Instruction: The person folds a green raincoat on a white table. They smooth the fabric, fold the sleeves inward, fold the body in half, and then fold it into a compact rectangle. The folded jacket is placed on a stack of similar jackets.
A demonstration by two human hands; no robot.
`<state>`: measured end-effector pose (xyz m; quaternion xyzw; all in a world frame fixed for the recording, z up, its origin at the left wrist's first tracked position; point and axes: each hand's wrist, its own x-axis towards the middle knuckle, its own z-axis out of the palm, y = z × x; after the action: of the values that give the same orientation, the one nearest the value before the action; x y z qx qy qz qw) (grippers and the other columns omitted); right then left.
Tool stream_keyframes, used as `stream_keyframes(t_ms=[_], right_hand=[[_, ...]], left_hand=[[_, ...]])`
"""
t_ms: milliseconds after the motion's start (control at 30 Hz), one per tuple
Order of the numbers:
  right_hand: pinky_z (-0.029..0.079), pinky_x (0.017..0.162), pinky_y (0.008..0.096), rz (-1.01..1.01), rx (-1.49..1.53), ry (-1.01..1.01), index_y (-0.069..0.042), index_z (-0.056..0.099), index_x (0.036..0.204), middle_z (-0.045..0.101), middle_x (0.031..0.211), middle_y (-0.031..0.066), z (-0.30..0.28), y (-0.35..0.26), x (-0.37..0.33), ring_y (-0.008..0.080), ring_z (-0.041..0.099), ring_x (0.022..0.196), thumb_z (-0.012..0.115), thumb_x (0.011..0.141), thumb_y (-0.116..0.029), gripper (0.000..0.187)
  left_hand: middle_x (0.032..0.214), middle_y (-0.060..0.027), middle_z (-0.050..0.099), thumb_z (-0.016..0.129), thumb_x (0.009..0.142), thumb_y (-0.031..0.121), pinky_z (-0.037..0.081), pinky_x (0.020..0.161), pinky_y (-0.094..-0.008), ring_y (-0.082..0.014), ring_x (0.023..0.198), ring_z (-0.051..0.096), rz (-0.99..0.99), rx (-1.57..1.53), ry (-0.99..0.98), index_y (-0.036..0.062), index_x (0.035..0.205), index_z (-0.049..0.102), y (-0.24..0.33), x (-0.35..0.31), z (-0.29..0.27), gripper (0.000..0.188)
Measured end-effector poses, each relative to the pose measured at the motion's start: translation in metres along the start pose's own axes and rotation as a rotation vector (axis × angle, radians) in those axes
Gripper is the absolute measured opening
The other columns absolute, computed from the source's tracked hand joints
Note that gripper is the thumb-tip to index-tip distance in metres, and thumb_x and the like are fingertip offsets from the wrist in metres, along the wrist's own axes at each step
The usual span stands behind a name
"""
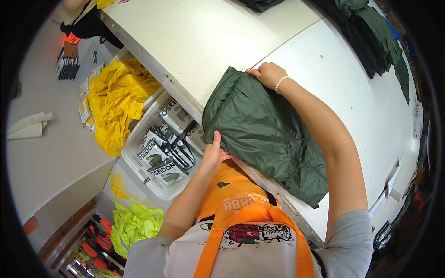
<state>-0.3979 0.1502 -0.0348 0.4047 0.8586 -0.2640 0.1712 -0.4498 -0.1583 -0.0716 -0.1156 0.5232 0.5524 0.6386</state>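
Note:
A folded piece of thin, shiny dark green fabric (264,125) lies on the white table in front of me, its lower end crumpled along the near edge. My left hand (214,153) grips its left edge near the table's rim, thumb on top and fingers partly hidden below. At the far corner, my right hand (269,75) has its fingers closed at the fabric's upper edge; a beaded bracelet circles that wrist. Whether the fabric is a whole garment I cannot tell.
Left of the table, a white plastic basket (132,155) holds several printed packets. Beyond it are bunched yellow fabric (118,88) and a stack of small packs (68,66). Lime-yellow fabric (134,222) lies lower left. More dark green fabric (371,37) lies at the far right.

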Motion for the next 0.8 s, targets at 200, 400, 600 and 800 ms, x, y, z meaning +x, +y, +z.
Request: stream_keyframes(t_ms=[200,400,600,800], right_hand=[[0.047,0.086,0.0398,-0.212,-0.112,0.344,0.001,0.054,0.119,0.061,0.111,0.0207,0.001,-0.012,-0.024,0.0328,0.060,0.101,0.037,0.092,-0.060,0.069],[0.009,0.114,0.0489,-0.189,-0.278,0.346,0.005,0.021,0.144,0.021,0.151,0.0208,0.069,-0.029,-0.035,0.0304,0.014,0.142,0.026,0.088,-0.070,0.093],[0.013,0.114,0.0483,-0.300,0.569,0.150,0.001,0.029,0.142,0.037,0.142,0.0214,0.048,-0.010,-0.004,0.0329,0.028,0.137,0.038,0.096,-0.040,0.062],[0.018,0.113,0.0450,-0.280,-0.053,0.351,-0.006,0.037,0.139,0.039,0.144,0.0110,0.063,0.004,-0.022,0.0248,0.029,0.137,0.039,0.095,-0.047,0.061]], left_hand=[[0.115,-0.0172,0.058,0.042,0.094,0.053,0.050,0.082,-0.0381,-0.0297,0.101,0.061,-0.034,0.014,0.019,-0.0015,0.124,0.046,0.001,-0.015,0.008,0.062],[0.101,-0.0134,0.055,0.063,0.084,0.016,0.040,0.085,-0.0355,-0.0258,0.094,0.053,1.207,1.219,0.209,0.0020,0.106,0.051,0.040,-0.044,0.039,0.029],[0.143,-0.0202,0.030,0.062,0.085,0.035,0.019,0.109,-0.0531,-0.0386,0.134,0.026,1.353,1.737,0.000,0.0037,0.139,0.035,0.052,0.033,0.082,0.068],[0.149,-0.0259,0.019,0.057,0.086,0.045,0.012,0.111,-0.0530,-0.0404,0.138,0.017,1.162,2.002,0.047,0.0048,0.143,0.031,0.036,0.049,0.071,0.074]])
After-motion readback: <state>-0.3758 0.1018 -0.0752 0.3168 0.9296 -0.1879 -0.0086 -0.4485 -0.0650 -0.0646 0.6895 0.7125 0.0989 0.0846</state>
